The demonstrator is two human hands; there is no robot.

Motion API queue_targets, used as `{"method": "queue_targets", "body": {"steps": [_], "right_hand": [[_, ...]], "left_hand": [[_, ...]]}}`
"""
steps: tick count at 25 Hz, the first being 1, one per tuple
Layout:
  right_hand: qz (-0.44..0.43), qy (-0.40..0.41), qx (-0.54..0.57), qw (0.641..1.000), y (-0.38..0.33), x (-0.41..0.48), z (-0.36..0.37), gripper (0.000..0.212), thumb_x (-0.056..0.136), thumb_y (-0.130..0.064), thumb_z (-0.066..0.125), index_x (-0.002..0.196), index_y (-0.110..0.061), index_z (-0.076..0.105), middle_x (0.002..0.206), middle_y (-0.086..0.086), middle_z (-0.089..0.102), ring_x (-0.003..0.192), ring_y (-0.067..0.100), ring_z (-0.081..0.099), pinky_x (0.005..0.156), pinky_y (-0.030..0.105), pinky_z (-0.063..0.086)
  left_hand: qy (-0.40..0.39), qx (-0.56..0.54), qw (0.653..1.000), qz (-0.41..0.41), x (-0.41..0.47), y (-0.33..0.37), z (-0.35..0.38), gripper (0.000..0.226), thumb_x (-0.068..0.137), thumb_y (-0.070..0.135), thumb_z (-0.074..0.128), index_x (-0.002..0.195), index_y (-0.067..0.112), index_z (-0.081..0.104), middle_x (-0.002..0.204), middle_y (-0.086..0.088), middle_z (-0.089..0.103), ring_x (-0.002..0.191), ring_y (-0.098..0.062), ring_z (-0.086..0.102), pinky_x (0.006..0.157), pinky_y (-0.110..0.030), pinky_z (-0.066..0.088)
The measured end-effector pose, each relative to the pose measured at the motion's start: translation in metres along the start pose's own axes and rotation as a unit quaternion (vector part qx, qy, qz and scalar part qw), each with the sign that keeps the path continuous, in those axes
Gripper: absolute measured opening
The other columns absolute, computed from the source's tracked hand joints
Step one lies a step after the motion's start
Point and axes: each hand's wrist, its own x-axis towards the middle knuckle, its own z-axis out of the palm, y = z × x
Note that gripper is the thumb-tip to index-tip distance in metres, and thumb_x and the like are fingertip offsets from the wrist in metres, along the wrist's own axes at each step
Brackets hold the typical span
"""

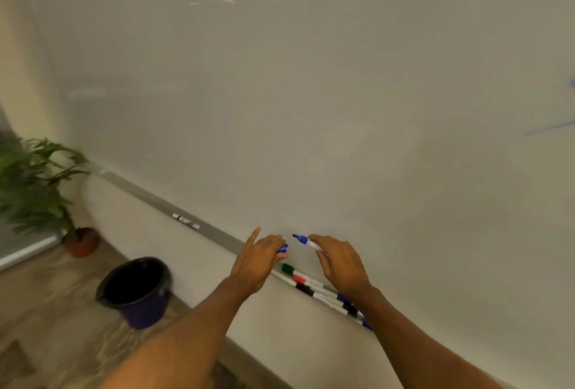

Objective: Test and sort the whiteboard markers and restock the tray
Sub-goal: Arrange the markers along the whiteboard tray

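In the head view, the right hand grips an uncapped blue marker, its tip pointing left, just in front of the whiteboard. The left hand pinches the blue cap, with the index finger straight. Below both hands, a green marker, a red marker and a black marker lie on the tray.

right hand pinching an uncapped blue marker, left hand holding its blue cap, both low center over the tray.
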Motion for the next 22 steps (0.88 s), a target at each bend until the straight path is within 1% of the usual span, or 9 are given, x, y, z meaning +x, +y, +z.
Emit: {"method": "queue_targets", "body": {"steps": [3, 5, 7, 11, 15, 17, 19, 20, 22], "right_hand": [[-0.029, -0.069, -0.020, 0.997, -0.023, 0.012, 0.028, 0.036, 0.091, -0.025, 0.053, 0.126, -0.018, 0.058, 0.114, 0.005, 0.067, 0.097, 0.024, 0.063, 0.085, 0.034, 0.047], [-0.052, -0.094, -0.042, 0.993, -0.039, 0.023, 0.047, 0.033, 0.089, -0.023, 0.059, 0.122, -0.025, 0.059, 0.108, 0.001, 0.068, 0.091, 0.020, 0.062, 0.081, 0.030, 0.047], [-0.066, -0.098, -0.031, 0.993, -0.055, 0.035, 0.065, 0.030, 0.089, -0.020, 0.060, 0.119, -0.024, 0.061, 0.102, 0.003, 0.069, 0.087, 0.021, 0.062, 0.078, 0.031, 0.047], [-0.109, -0.097, -0.031, 0.989, -0.089, 0.063, 0.097, 0.028, 0.089, -0.015, 0.059, 0.116, -0.020, 0.064, 0.098, 0.005, 0.071, 0.082, 0.024, 0.064, 0.074, 0.035, 0.049], [-0.132, -0.085, -0.001, 0.988, -0.129, 0.093, 0.127, 0.026, 0.086, -0.005, 0.062, 0.109, -0.016, 0.067, 0.096, 0.007, 0.071, 0.080, 0.027, 0.065, 0.069, 0.036, 0.049], [-0.125, -0.090, 0.029, 0.988, -0.156, 0.105, 0.144, 0.029, 0.089, -0.003, 0.058, 0.115, -0.014, 0.065, 0.106, 0.008, 0.069, 0.092, 0.027, 0.061, 0.079, 0.034, 0.046], [-0.112, -0.102, 0.051, 0.987, -0.179, 0.115, 0.161, 0.033, 0.092, -0.003, 0.054, 0.122, -0.014, 0.061, 0.115, 0.008, 0.065, 0.101, 0.024, 0.056, 0.086, 0.026, 0.039], [-0.110, -0.104, 0.055, 0.987, -0.191, 0.121, 0.171, 0.034, 0.092, -0.003, 0.054, 0.123, -0.014, 0.060, 0.116, 0.008, 0.064, 0.103, 0.023, 0.056, 0.088, 0.025, 0.039], [-0.115, -0.097, 0.060, 0.987, -0.211, 0.130, 0.189, 0.034, 0.092, -0.002, 0.054, 0.123, -0.014, 0.061, 0.115, 0.008, 0.065, 0.104, 0.024, 0.056, 0.089, 0.028, 0.041]], "left_hand": [[-0.003, -0.001, 0.999, -0.039, -0.022, -0.033, -0.001, 0.039, 0.101, 0.037, 0.037, 0.134, 0.019, 0.049, 0.141, 0.003, 0.049, 0.129, -0.011, 0.046, 0.118, -0.029, -0.001], [-0.004, -0.005, 0.999, -0.053, -0.031, -0.055, -0.004, 0.036, 0.101, 0.038, 0.037, 0.128, 0.020, 0.051, 0.138, 0.003, 0.052, 0.126, -0.011, 0.048, 0.119, -0.031, 0.001], [-0.014, -0.010, 0.998, -0.063, -0.039, -0.077, -0.005, 0.035, 0.100, 0.040, 0.037, 0.126, 0.021, 0.051, 0.134, 0.003, 0.055, 0.124, -0.011, 0.050, 0.120, -0.032, 0.001], [-0.009, -0.019, 0.998, -0.055, -0.049, -0.120, -0.008, 0.041, 0.099, 0.040, 0.041, 0.133, 0.019, 0.050, 0.139, 0.001, 0.051, 0.130, -0.013, 0.046, 0.115, -0.026, -0.002], [-0.009, -0.022, 0.998, -0.065, -0.057, -0.164, -0.020, 0.039, 0.097, 0.033, 0.049, 0.133, 0.018, 0.052, 0.143, -0.002, 0.048, 0.129, -0.017, 0.046, 0.110, -0.027, 0.030], [-0.017, -0.030, 0.995, -0.090, -0.064, -0.189, -0.027, 0.032, 0.098, 0.031, 0.049, 0.128, 0.019, 0.054, 0.133, -0.004, 0.056, 0.115, -0.017, 0.054, 0.094, -0.024, 0.041], [-0.033, -0.035, 0.991, -0.122, -0.071, -0.211, -0.035, 0.019, 0.099, 0.028, 0.047, 0.114, 0.018, 0.054, 0.110, -0.004, 0.062, 0.087, -0.013, 0.053, 0.075, -0.018, 0.040], [-0.036, -0.039, 0.989, -0.139, -0.076, -0.223, -0.039, 0.015, 0.100, 0.026, 0.046, 0.110, 0.018, 0.053, 0.104, -0.003, 0.062, 0.082, -0.011, 0.051, 0.072, -0.019, 0.041], [-0.035, -0.049, 0.986, -0.155, -0.085, -0.244, -0.043, 0.010, 0.100, 0.023, 0.045, 0.106, 0.018, 0.052, 0.099, -0.003, 0.061, 0.083, -0.013, 0.052, 0.074, -0.024, 0.045]]}}
